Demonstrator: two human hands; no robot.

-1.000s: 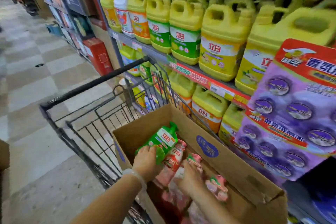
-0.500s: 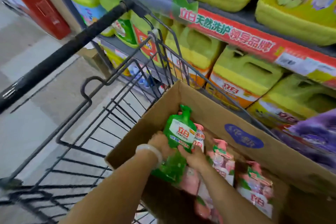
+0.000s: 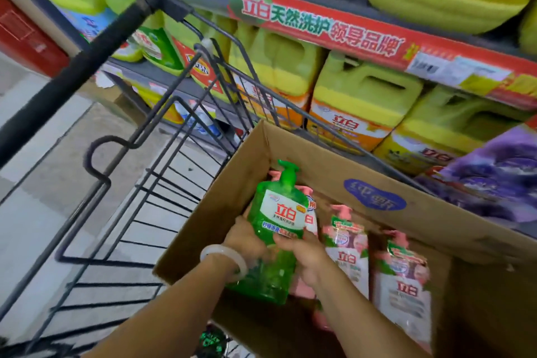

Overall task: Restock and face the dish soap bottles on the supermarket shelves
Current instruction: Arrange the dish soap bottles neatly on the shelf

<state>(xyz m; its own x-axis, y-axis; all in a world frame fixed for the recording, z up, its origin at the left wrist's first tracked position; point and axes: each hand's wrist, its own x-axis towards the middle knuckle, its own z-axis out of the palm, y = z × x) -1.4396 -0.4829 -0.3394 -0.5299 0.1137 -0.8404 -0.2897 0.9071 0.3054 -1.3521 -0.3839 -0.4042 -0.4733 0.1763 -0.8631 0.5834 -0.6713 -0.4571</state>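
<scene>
the left hand (image 3: 247, 237), a pale bangle (image 3: 225, 259) on its wrist, grips the left side of a clear green plastic pump bottle of dish soap (image 3: 276, 229), fingers wrapped behind it. the right hand (image 3: 305, 256) is curled round the same green bottle from its right side, thumb lying across the front below the white label; it may also be touching the pink bottle (image 3: 311, 212) just behind, but the view is too soft there to say. the green bottle stands tilted in the near-left corner of an open brown cardboard box (image 3: 328, 171), its pump head close to the far wall of the box. to its right, along the box floor, lie two pink-and-white pump bottles (image 3: 347, 253) (image 3: 404, 285) with labels up. the box sits in the right end of a dark wire shopping cart (image 3: 162, 136), whose black handle bar (image 3: 84, 67) runs towards the upper left. beyond the cart's far edge, yellow plastic handled jugs (image 3: 360, 104) fill the lower shelf, and a red shelf-edge strip (image 3: 348, 38) runs under more yellow jugs above. a purple packet (image 3: 499, 171) shows at the right edge.
</scene>
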